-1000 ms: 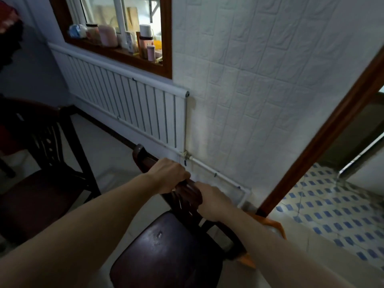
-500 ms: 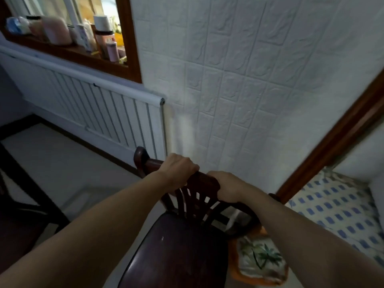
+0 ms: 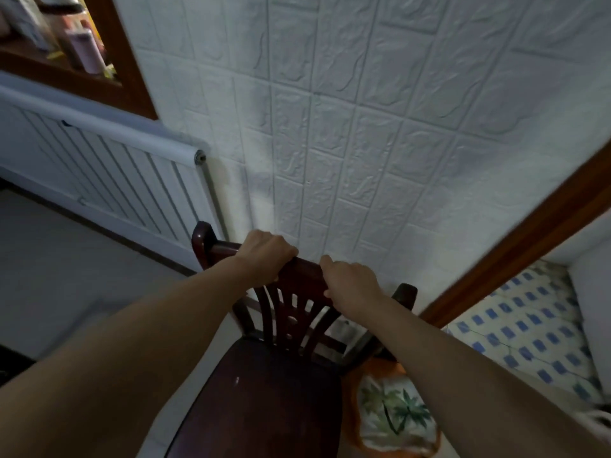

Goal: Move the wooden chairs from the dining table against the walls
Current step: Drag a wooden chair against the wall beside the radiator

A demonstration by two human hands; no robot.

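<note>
Head view: dark wooden chair (image 3: pixel 264 391) at 6 o'clock, back facing white brick-pattern wall (image 3: pixel 363 127). Left hand (image 3: pixel 264 256) and right hand (image 3: pixel 350 282) grip its top rail. Radiator (image 3: pixel 99 173) at 9 o'clock; orange cushion (image 3: pixel 393 411) at 5 o'clock.

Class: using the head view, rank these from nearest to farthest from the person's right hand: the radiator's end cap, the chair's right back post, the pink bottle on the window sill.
1. Chair's right back post, just right of the right hand.
2. Radiator's end cap, up left.
3. Pink bottle, far upper left.
</note>
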